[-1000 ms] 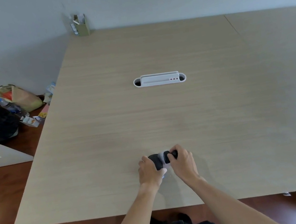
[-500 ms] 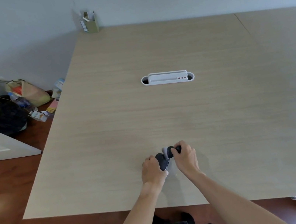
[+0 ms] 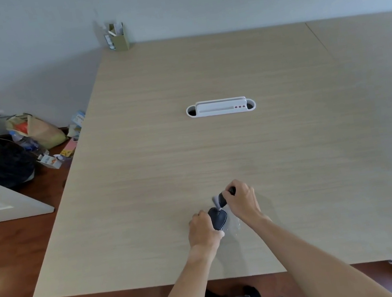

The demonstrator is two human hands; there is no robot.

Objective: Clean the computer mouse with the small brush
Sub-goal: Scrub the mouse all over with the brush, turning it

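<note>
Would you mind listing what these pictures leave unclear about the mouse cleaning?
All in the head view:
- Brush: its handle is buried in the right hand; the pale bristles are blurred.
- Mouse: its left side is covered by the left hand; any dirt is too small to see.
- Bristle contact with the mouse: cannot tell.
- Pen holder at the table's far corner: its contents are too small.

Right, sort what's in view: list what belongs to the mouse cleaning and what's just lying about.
In the job:
- computer mouse, gripped by the left hand
- small brush, held by the right hand just above the mouse
- table under them

Lying about:
- white cable tray mid-table
- pen holder box at the far corner
- bags and clutter on the floor
</note>
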